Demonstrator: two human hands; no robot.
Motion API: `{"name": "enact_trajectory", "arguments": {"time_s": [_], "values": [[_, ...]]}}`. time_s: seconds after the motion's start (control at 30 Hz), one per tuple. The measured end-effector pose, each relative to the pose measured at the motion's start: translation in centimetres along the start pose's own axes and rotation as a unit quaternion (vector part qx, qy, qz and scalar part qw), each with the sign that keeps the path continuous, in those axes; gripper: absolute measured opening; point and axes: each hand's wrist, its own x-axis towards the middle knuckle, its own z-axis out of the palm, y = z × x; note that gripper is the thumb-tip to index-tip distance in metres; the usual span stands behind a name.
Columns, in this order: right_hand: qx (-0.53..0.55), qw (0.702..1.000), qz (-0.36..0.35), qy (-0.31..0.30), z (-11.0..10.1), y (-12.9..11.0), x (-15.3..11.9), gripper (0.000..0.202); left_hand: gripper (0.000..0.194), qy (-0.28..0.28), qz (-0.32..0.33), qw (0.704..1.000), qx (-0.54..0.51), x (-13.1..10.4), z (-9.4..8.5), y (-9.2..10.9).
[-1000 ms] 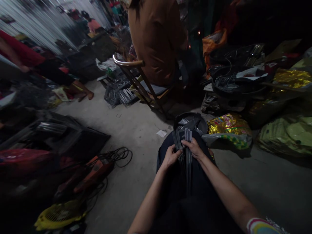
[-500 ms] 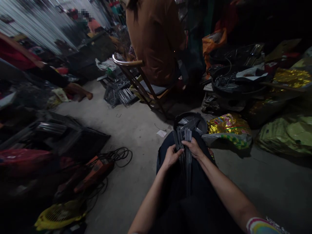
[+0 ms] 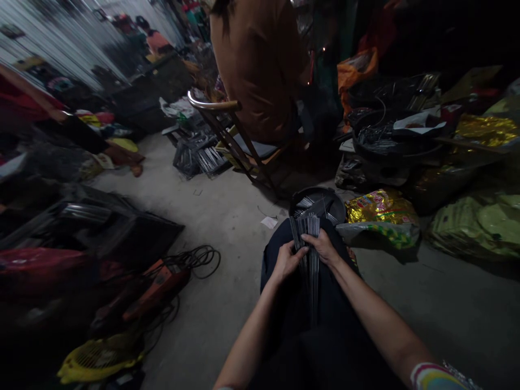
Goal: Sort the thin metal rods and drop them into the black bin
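A bundle of thin metal rods [image 3: 313, 271] stands fanned out over my dark-clothed lap, its lower ends pointing toward me. My left hand [image 3: 287, 261] is closed round the left part of the bundle, thumb across the rods. On the right side, my right hand [image 3: 323, 246] grips the same rods, its thumb near the left thumb. Just beyond my knees a round black basin [image 3: 293, 205] holds more thin rods.
A person in a brown top [image 3: 254, 70] sits ahead on a chair [image 3: 215, 106]. Gold packaging [image 3: 379, 207] lies right of the basin. An orange tool [image 3: 156, 279] and coiled black cable [image 3: 209, 261] are on the floor at left. Another basin [image 3: 365, 149] stands at right.
The rods' upper ends between my hands have shifted slightly closer together; both hands keep their hold. At far left, a walking person's foot and arm have moved a little.
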Motion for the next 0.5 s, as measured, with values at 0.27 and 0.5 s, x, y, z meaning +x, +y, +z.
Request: {"name": "enact_trajectory", "arguments": {"time_s": [0.27,0.5], "values": [[0.018,1.000,0.011,-0.005,-0.3,0.0,-0.2,0.035,0.036,-0.064,0.005,0.998,-0.023,-0.2,-0.7,1.1],[0.007,0.999,0.011,-0.032,-0.2,0.0,0.0,0.039,0.036,-0.092,0.015,0.995,-0.035,0.1,-1.3,0.7]]}}
